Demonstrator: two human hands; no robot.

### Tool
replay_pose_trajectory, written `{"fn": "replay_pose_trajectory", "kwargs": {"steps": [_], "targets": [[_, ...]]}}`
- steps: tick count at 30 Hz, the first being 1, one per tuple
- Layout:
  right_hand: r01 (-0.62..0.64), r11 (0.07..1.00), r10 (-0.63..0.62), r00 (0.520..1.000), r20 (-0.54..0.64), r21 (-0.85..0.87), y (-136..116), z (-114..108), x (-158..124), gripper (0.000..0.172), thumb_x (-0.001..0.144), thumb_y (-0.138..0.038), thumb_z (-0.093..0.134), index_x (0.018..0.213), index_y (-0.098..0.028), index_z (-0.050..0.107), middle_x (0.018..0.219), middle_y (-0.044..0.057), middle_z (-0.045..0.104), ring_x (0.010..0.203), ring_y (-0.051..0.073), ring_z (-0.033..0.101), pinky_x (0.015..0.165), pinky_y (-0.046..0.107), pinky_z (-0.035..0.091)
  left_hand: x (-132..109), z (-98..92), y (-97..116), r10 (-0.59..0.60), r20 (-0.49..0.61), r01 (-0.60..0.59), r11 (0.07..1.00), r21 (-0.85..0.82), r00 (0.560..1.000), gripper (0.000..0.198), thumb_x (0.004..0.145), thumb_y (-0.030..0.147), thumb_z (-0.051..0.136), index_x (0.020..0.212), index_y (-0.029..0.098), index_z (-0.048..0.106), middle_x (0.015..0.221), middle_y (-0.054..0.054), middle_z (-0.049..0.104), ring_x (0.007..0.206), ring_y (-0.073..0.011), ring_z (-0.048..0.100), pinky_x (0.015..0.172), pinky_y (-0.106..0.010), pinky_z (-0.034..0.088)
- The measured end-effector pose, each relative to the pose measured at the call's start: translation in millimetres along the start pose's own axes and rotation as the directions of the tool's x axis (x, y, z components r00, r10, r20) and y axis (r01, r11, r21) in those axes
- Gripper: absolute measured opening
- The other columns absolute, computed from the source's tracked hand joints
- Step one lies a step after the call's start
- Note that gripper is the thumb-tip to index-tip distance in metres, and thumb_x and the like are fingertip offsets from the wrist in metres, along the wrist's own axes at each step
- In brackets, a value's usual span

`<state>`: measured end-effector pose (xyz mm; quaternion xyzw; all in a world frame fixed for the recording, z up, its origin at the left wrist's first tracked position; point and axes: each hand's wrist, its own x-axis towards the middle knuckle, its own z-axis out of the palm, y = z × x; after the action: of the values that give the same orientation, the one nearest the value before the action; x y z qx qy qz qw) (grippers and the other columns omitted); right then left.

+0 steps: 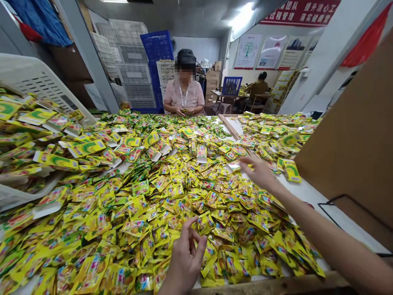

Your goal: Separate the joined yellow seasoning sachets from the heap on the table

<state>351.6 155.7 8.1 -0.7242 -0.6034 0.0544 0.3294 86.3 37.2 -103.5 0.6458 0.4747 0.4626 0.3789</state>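
Yellow-green foil sachets [172,196] lie heaped in a deep, loose drift across a white table [310,196], with a smaller spread beyond a wooden strip [229,127] towards the far right. The left hand [186,262] hovers low over the near part of the pile, its fingers [201,241] curled, thumb and forefinger slightly apart, with nothing showing between them. The right hand [258,172] stretches out over the sachets with its fingers extended, the fingertips right at a sachet on a white card [235,166] – whether they are pinching it cannot be told. On the left, a white plastic crate [39,78] sits tilted against the heap, with more sachets lying over its edge. A brown cardboard sheet [353,135] stands at the right. Across the table, a co-worker [184,92] in a pink blouse holds a sachet [185,110] in both hands – behind are stacked white crates [132,69], a blue crate [156,47], and another person [259,86] seated at a desk below wall posters [272,51]
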Motion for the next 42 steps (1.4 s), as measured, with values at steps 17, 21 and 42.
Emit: {"fn": "replay_pose_trajectory", "kwargs": {"steps": [17,21,42], "targets": [[-0.078,0.902,-0.060,0.952,0.301,0.425,-23.1,71.7,-34.1,0.024,0.074,-0.038,0.057,0.083,-0.016,0.062,0.074,0.004,0.065,0.063,0.017,0.060,0.058,0.030,0.049,122.9,-30.8,26.3,0.172,0.207,-0.262,0.773,0.577,0.963,0.019,0.083,0.019,0.054,0.101,0.018,0.059,0.091,-0.006,0.067,0.087,-0.0202,0.061,0.082,-0.034,0.046],[-0.123,0.835,-0.067,0.945,0.321,0.537,-21.8,48.1,-58.8,0.030,0.075,-0.046,0.054,0.081,-0.017,0.059,0.072,0.003,0.063,0.060,0.016,0.060,0.054,0.029,0.051,162.3,-8.8,9.4,0.136,0.194,-0.230,0.740,0.632,0.971,0.014,0.065,0.003,0.062,0.071,0.016,0.061,0.079,-0.010,0.066,0.091,-0.0301,0.059,0.083,-0.045,0.044],[-0.388,0.400,-0.044,0.897,0.440,0.831,-77.8,46.8,-120.3,0.039,0.058,-0.048,0.078,0.072,-0.017,0.059,0.063,-0.004,0.056,0.058,0.009,0.049,0.059,0.024,0.045,72.1,-6.5,47.7,0.091,0.027,-0.090,0.996,-0.028,0.996,0.015,0.086,0.035,0.046,0.078,0.022,0.043,0.059,0.006,0.043,0.049,-0.0103,0.042,0.048,-0.021,0.033]]}}
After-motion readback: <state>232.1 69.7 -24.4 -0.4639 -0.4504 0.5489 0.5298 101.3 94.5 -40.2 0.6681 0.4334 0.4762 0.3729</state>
